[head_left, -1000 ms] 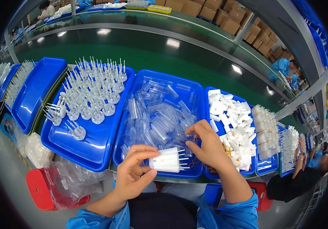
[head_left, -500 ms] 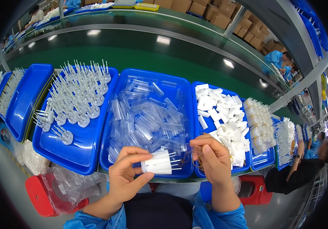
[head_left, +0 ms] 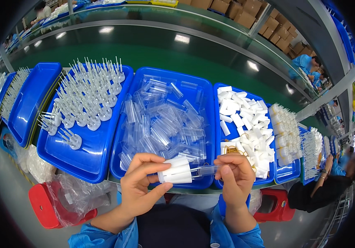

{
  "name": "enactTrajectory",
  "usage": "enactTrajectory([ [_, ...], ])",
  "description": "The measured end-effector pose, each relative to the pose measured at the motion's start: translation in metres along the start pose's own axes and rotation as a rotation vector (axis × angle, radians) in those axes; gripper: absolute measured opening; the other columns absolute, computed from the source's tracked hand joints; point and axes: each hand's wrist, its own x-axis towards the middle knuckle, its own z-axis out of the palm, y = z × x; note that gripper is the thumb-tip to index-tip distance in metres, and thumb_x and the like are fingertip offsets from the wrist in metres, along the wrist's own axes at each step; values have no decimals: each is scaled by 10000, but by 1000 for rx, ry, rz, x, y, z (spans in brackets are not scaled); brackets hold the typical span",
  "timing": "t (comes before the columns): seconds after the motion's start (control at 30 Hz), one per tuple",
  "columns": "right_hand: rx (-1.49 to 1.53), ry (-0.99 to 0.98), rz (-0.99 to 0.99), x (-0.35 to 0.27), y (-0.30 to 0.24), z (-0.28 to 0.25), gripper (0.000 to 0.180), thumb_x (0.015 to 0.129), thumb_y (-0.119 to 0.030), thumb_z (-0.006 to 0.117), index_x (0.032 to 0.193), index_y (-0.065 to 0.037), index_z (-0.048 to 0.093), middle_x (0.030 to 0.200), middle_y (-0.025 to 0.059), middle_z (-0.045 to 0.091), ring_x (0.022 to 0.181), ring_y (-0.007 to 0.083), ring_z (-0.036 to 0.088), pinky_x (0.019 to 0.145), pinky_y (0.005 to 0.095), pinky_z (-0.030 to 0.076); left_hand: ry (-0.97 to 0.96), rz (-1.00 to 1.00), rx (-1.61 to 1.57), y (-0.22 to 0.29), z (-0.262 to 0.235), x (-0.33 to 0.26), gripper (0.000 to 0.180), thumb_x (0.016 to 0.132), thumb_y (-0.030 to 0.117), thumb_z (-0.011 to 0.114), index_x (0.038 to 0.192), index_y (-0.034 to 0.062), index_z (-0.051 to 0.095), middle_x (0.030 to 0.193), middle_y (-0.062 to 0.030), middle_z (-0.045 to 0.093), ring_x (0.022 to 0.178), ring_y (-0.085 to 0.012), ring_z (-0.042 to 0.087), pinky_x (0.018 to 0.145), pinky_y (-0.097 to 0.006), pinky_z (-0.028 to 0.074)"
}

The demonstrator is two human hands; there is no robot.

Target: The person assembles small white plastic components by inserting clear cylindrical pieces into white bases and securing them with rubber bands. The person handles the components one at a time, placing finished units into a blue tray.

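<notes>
My left hand (head_left: 142, 184) grips a bundle of white cylindrical parts (head_left: 176, 170) with thin stems pointing right. My right hand (head_left: 234, 177) pinches a clear plastic tube (head_left: 207, 169) that lies over one of those stems. Both hands hover at the near edge of the middle blue tray (head_left: 202, 84), which is full of clear tubes (head_left: 161, 122). To its right a blue tray holds loose white caps (head_left: 243, 124). To its left another blue tray (head_left: 92, 155) carries several white stemmed parts (head_left: 87, 97) standing upright.
More blue trays (head_left: 28, 101) stand at far left, further filled trays (head_left: 287, 136) at right. A green conveyor (head_left: 144, 45) runs behind the trays. A red stool with plastic bags (head_left: 61, 198) is at lower left. Another person (head_left: 330, 182) sits at right; cardboard boxes (head_left: 243, 12) are stacked beyond.
My right hand left the clear-tube tray carrying a clear tube and brought it to the white bundle held by my left hand; both hands drew nearer my body.
</notes>
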Motion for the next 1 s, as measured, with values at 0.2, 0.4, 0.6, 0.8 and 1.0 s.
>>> enactTrajectory([
  [0.2, -7, -23, -18, -2, -1, 5, 142, 923, -6, 606, 1045, 67, 616, 1038, 166, 612, 714, 115, 599, 647, 221, 499, -9, 16, 10, -1, 1, 1, 388, 785, -110, 710, 1161, -61, 628, 1231, -151, 461, 1152, -240, 570, 941, -355, 576],
  [0.4, -43, -35, -16, -2, -3, 6, 127, 913, 7, 612, 1022, 71, 627, 1034, 173, 610, 707, 125, 607, 642, 225, 508, -7, 10, 7, -1, 2, 0, 381, 794, -81, 718, 1161, -70, 619, 1224, -157, 457, 1134, -232, 554, 931, -349, 562],
  [0.6, -99, -33, -14, -4, -6, 7, 121, 902, 8, 620, 1011, 57, 635, 1023, 163, 619, 693, 120, 618, 796, 300, 523, -17, 13, 17, 0, 2, 0, 376, 802, -76, 716, 1166, -71, 620, 1225, -156, 456, 1121, -226, 562, 921, -340, 563],
  [0.8, -174, -2, -133, -3, 5, 10, 105, 900, -14, 625, 997, 27, 629, 944, 116, 640, 669, 119, 627, 1028, 457, 422, -89, -53, 232, 6, -1, 0, 383, 793, -50, 730, 1164, 41, 698, 1195, -121, 486, 1041, -206, 600, 857, -296, 550],
  [1.0, -158, 7, -143, -3, 9, 9, 106, 894, -6, 624, 995, 25, 620, 916, 108, 645, 673, 117, 626, 1096, 498, 359, -167, 155, 374, -2, -5, 2, 326, 782, -38, 750, 1104, -3, 714, 1175, -138, 476, 1052, -218, 592, 811, -264, 532],
])
